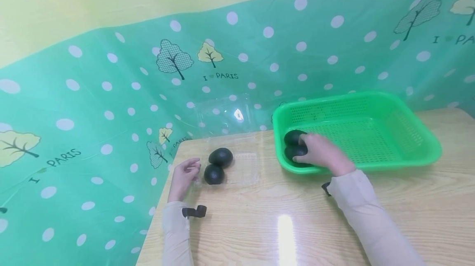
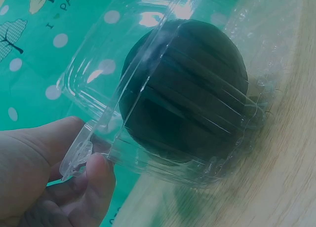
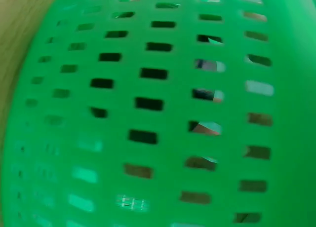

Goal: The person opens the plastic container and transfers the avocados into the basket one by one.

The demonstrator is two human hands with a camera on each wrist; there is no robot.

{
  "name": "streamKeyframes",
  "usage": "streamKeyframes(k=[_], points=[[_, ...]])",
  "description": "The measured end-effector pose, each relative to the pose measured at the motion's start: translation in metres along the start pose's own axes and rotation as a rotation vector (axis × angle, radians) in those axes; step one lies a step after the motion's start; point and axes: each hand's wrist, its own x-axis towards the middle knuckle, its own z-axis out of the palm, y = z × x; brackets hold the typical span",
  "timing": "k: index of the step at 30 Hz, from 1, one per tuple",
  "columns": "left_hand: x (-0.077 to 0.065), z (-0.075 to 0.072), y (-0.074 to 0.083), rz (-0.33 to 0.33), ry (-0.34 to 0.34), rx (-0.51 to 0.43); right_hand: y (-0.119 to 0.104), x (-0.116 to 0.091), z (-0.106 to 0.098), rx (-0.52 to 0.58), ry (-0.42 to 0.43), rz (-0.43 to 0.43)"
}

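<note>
A clear plastic clamshell box (image 1: 248,168) lies with its lid (image 1: 222,113) raised against the backdrop. Two dark, smooth avocados (image 1: 221,157) sit at the left of the box; the left wrist view shows one avocado (image 2: 187,94) through the plastic. My left hand (image 1: 184,177) pinches the box's rim between thumb and fingers. At the right, my right hand (image 1: 322,153) reaches into a green basket (image 1: 419,134) and grips an avocado (image 1: 294,152) in its left corner. Another avocado (image 1: 293,137) touches it from behind. Basket wall (image 3: 173,89) fills the right wrist view.
Box and basket stand side by side on a wooden table (image 1: 252,224). Right behind them hangs a green dotted cloth (image 1: 237,51). Each wrist bears a black camera mount (image 1: 194,211). The basket's near rim lies under the right wrist.
</note>
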Motion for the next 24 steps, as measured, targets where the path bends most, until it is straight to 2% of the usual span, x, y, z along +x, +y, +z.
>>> streamKeyframes(k=[15,18,24], points=[[0.001,0.0,0.001,-0.002,0.012,0.0,0.005,0.001,0.005,-0.019,-0.061,0.037],[-0.001,-0.001,0.008,-0.014,-0.003,-0.014,0.002,0.0,0.004,-0.021,-0.062,0.042],[-0.015,-0.003,0.033,-0.022,-0.035,0.001,-0.01,-0.001,0.001,-0.025,-0.014,0.011]])
